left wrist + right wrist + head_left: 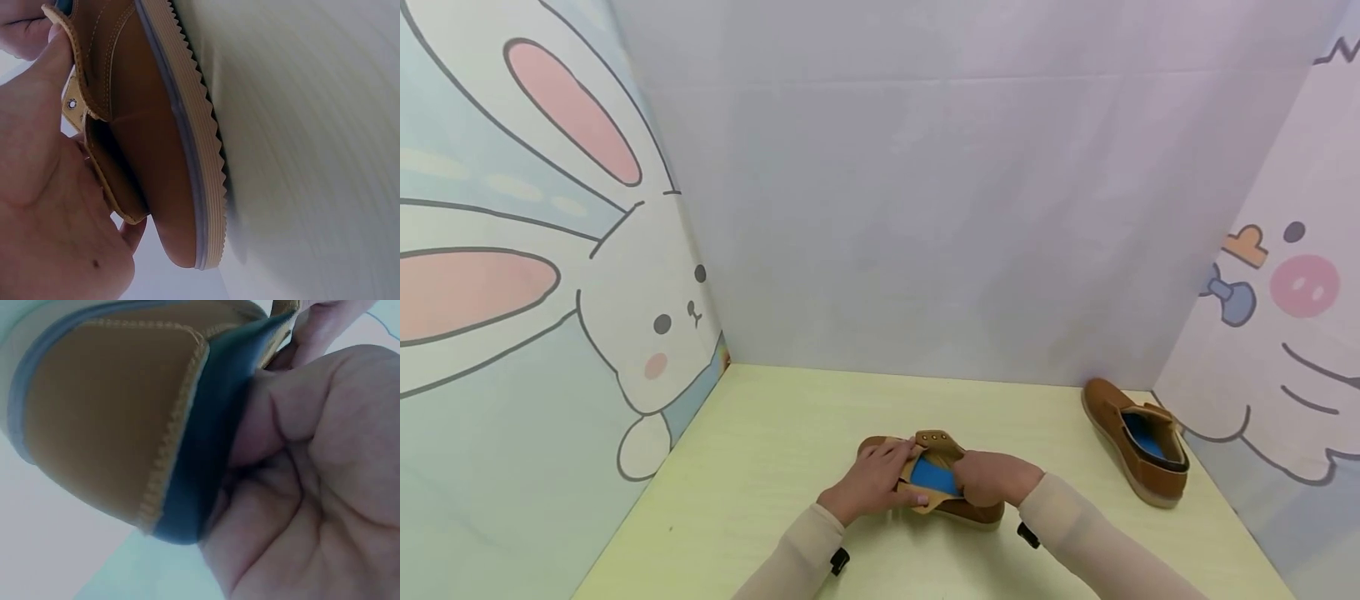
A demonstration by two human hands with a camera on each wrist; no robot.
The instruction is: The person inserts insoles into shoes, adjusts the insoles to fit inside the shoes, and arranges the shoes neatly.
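A brown low shoe [973, 514] with tan lining sits on the pale table, its toe to the left. Inside its spread opening lies a blue insole [934, 476]. My left hand [871, 480] holds the front of the shoe, thumb against the near flap [94, 56] and fingers over the tongue [111, 169]. At the heel end, my right hand [992, 477] reaches in past the dark collar [203, 444], fingers curled. Its fingertips are hidden inside, so what they touch or pinch does not show.
A matching brown shoe [1138, 446], also lined in blue, stands at the back right of the table [775, 417]. Behind is a plain pale wall [925, 225]. Side panels carry a cartoon rabbit [640, 333] and a cartoon pig [1292, 367].
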